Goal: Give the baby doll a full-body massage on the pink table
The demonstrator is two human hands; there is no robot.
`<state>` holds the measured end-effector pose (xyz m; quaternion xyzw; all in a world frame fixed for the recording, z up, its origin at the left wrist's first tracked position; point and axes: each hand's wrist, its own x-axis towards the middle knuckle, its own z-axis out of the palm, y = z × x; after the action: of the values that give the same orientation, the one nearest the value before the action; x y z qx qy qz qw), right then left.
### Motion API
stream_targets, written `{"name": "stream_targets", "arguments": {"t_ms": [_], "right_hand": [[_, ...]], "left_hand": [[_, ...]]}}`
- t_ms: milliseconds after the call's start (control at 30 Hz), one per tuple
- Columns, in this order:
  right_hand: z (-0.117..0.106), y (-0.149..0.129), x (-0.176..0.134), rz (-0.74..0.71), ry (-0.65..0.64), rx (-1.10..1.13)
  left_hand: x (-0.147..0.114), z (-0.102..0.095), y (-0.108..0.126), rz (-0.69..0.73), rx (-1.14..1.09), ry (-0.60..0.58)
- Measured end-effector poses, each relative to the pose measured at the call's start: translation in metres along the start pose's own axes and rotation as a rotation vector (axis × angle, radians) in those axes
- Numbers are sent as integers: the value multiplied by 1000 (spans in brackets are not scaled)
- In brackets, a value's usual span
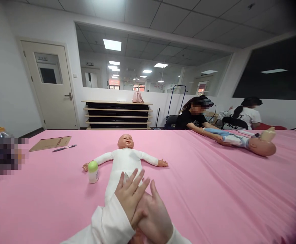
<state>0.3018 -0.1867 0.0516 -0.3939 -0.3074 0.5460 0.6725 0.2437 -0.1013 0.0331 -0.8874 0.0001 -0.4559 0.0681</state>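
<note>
A baby doll (126, 159) in a white suit lies on its back on the pink-covered table, head away from me and arms spread. Over its lower body, my left hand (130, 195) rests across the palm of my right hand (156, 215), its fingers stretched apart. The right palm faces up with the thumb raised; the left hand hides most of its other fingers. I see nothing held in either hand. Beside the doll's arm on the left stands a small white bottle (93, 174) with a green cap. Part of the doll's legs is hidden behind my hands and sleeves.
On the left lie a brown notebook (50, 143) and a pen (64, 148), near a blurred bottle (3, 149) with an orange cap. Across the table on the right, a person (195, 113) handles another doll (239, 140). A second person (247, 113) sits behind.
</note>
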Motion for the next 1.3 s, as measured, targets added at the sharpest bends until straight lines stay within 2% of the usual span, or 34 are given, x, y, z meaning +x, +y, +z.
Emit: {"name": "stream_targets", "arguments": {"t_ms": [33,100,200,300,367,467,533,633,733,833,1100,1300], "right_hand": [[-8,-7,-4,0,1,63],[-26,-25,-7,-31,54,114],[-50,-52,3,-126,234,-162],[-64,-63,39,-145,289,-594],[-74,-59,76,-172,232,-829],[-94,-44,130,-238,105,-1146],[-108,-33,155,-287,72,-1297],[-127,-22,170,-286,49,-1416],[-138,-15,168,-270,65,-1477],[-140,-11,166,-267,108,-1525],[-136,-11,166,-203,186,-1634],[-135,-10,163,-129,350,-1566]], "left_hand": [[-12,6,-5,35,-10,-13],[-34,20,-20,9,-32,-50],[-44,32,-56,-149,-192,-111],[-17,35,-96,-379,-463,-180],[8,42,-115,-569,-558,-223],[30,69,-126,-791,-578,-217],[32,92,-127,-794,-585,-266],[27,118,-128,-657,-582,-406],[25,129,-131,-523,-527,-615],[31,132,-135,-512,-447,-761],[35,143,-145,-710,-306,-810],[25,149,-158,-901,-213,-758]]}}
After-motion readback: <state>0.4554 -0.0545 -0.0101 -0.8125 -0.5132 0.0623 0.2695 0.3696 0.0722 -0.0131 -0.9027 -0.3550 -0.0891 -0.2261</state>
